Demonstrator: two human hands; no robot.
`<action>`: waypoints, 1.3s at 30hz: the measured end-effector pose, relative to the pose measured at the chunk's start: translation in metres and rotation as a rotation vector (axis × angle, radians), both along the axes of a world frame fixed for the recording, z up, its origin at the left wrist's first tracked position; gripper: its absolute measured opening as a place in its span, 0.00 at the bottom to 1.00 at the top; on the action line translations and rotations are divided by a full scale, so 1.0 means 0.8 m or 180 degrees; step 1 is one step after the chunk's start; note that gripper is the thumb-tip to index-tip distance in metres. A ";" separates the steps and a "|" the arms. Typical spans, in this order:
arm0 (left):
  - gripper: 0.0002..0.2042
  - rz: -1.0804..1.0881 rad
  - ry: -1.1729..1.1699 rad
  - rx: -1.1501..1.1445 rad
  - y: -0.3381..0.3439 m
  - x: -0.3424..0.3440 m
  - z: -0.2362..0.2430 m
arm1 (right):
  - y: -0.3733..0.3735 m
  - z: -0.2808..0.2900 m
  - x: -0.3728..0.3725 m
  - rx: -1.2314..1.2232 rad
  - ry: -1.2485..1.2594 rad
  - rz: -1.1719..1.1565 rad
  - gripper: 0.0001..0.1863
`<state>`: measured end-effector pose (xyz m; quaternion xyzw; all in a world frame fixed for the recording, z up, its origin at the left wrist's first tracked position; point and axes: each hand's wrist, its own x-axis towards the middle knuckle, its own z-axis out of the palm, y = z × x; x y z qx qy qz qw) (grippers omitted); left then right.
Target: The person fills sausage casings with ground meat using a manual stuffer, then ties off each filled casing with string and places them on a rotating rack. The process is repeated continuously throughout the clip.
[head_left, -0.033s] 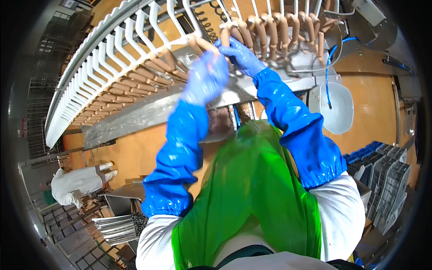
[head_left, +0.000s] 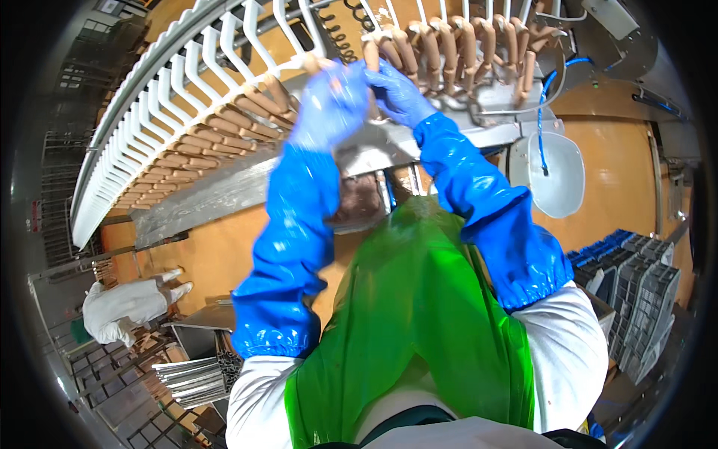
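Observation:
Linked light-brown sausages hang in loops from white hooks (head_left: 238,49) along a curved rail. My left hand (head_left: 329,112), in a thin blue glove and somewhat blurred, is closed with its fingers curled at a sausage (head_left: 317,63) that shows just beyond them. Most of what it grips is hidden behind the glove. Close beside it, my right hand (head_left: 402,96) pinches the lower end of a hanging sausage (head_left: 372,55) between thumb and fingers. The two hands nearly touch. More sausages (head_left: 452,56) hang to the right, and a long row (head_left: 217,135) runs off to the left.
A metal trough (head_left: 224,183) runs below the hooks. On the right are a pale tub (head_left: 557,176) with a blue hose (head_left: 544,138), and stacked grey crates (head_left: 636,299). A person in white (head_left: 127,307) is at the far left, near a bundle of metal rods (head_left: 191,380).
My left hand has moved slightly up and left, covering more of the sausage by its fingers. My right hand has shifted a little left, along with the whole view.

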<state>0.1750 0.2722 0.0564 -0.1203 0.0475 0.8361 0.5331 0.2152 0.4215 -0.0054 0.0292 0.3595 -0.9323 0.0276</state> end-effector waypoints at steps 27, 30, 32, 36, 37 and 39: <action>0.13 -0.1362 0.3155 -0.3435 0.073 0.210 -0.191 | 0.398 -0.264 0.376 0.2975 -0.2347 -0.1272 0.18; 0.15 -0.1653 0.4068 -0.3172 0.119 0.222 -0.197 | 0.497 -0.354 0.475 0.2001 -0.3226 -0.1946 0.18; 0.16 -0.1810 0.4182 -0.2986 0.153 0.228 -0.203 | 0.539 -0.401 0.507 0.1090 -0.3328 -0.1939 0.18; 0.18 -0.1726 0.4190 -0.2509 0.247 0.221 -0.229 | 0.525 -0.372 0.469 0.0410 -0.1994 -0.2183 0.19; 0.19 -0.1614 0.3829 -0.2333 0.271 0.216 -0.234 | 0.504 -0.338 0.437 0.0216 -0.1708 -0.1882 0.19; 0.17 -0.1653 0.3691 -0.2784 0.332 0.210 -0.241 | 0.446 -0.259 0.376 0.0334 -0.1445 -0.1330 0.18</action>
